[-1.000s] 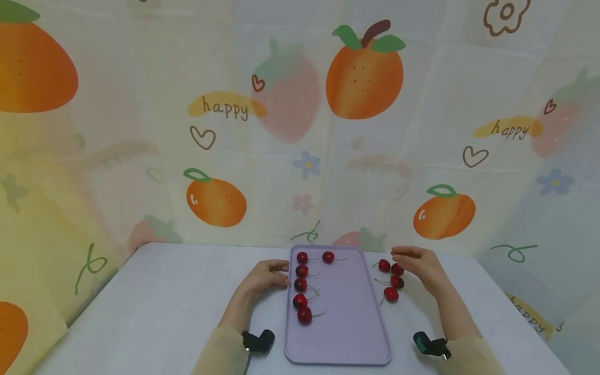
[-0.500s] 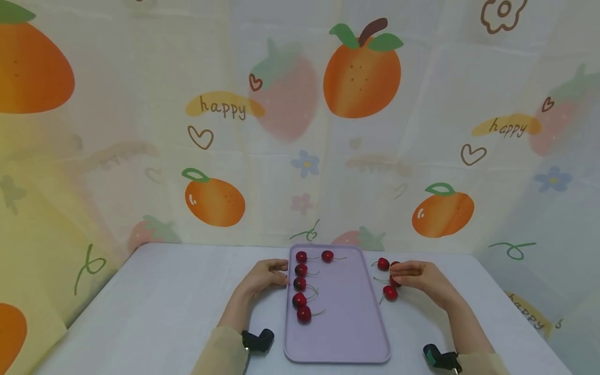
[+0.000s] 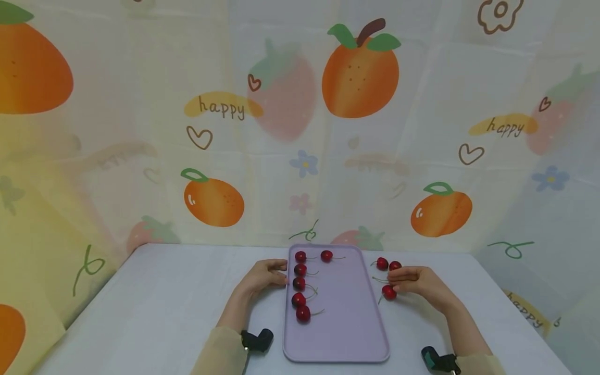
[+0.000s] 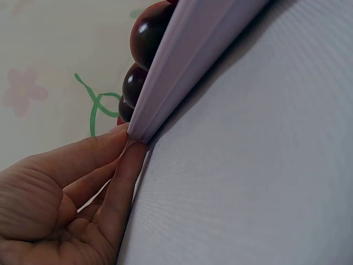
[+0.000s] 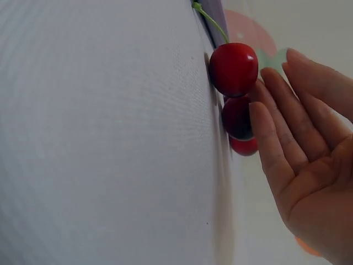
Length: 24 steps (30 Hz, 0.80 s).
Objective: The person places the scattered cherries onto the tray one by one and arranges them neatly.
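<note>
Lilac, the tray [image 3: 339, 328] lies between my two hands, its rim touched by the fingers of my left hand [image 3: 264, 274]; thumb and fingers stand apart there, resting on the edge. Just inside the rim from those fingers, five dark red cherries [image 3: 299, 284] run in a column, with a sixth cherry [image 3: 326, 255] farther to their right.

The fingers of my right hand [image 3: 424, 285] are fairly straight and spread among the loose cherries [image 3: 389, 292]. I can't tell whether they touch one. One lies just on the near side of them, two just beyond, and a stem [image 3: 380, 279] pokes out leftward past my fingertips, its fruit hidden behind them in the head view. Those loose cherries stand between my right fingers and the tray.

Behind each set of fingers, a black device [image 3: 257, 340] sits at the wrist beside a beige sleeve [image 3: 222, 351]. Under everything is the white worktop [image 3: 164, 297]. Beyond my fingers hangs a cloth [image 3: 262, 208] printed with oranges, strawberries and flowers; "happy" reads clearly above my left fingers and again above my right ones. Lower, right of my right fingers, another "happy" runs aslant.
</note>
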### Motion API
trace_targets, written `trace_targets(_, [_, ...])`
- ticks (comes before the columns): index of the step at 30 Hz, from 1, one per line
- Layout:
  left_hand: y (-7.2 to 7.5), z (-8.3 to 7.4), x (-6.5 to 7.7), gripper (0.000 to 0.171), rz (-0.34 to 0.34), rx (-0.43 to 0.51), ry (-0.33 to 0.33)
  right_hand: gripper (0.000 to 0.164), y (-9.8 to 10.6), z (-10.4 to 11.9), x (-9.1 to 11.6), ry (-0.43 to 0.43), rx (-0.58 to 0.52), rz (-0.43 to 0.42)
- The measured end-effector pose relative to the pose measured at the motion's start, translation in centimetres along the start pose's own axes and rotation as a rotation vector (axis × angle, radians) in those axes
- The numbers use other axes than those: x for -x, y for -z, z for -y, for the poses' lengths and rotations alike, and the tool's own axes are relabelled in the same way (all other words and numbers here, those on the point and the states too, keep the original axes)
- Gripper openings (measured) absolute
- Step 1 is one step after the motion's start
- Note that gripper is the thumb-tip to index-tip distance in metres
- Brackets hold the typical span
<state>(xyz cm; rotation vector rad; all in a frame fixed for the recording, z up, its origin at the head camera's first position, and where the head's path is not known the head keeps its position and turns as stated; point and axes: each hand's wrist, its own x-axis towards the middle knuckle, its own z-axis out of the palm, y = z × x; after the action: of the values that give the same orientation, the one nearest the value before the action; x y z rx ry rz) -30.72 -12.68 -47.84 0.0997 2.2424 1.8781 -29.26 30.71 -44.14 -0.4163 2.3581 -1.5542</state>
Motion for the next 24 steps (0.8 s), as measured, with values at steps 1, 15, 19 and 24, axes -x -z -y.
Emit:
trace_targets(1, [0.02, 0.01, -0.03, 0.055, 0.003, -0.002, -0.001, 0.046, -0.02, -0.06, -0.02, -0.001, 0.000, 0.007])
trace_targets(15, [0.01, -0.06, 0.01, 0.055, -0.011, -0.011, 0.005, 0.045, -0.08, -0.63, -0.03, -0.002, 0.026, 0.060])
trace_targets(19, [-0.01, -0.15, 0.13, 0.054, -0.011, -0.022, 0.011, 0.046, -0.27, -0.72, 0.02, -0.017, 0.041, 0.067])
trace_targets(24, [-0.06, -0.23, 0.13, 0.054, -0.013, -0.026, 0.007, 0.045, -0.40, -0.77, 0.05, -0.010, 0.044, 0.082])
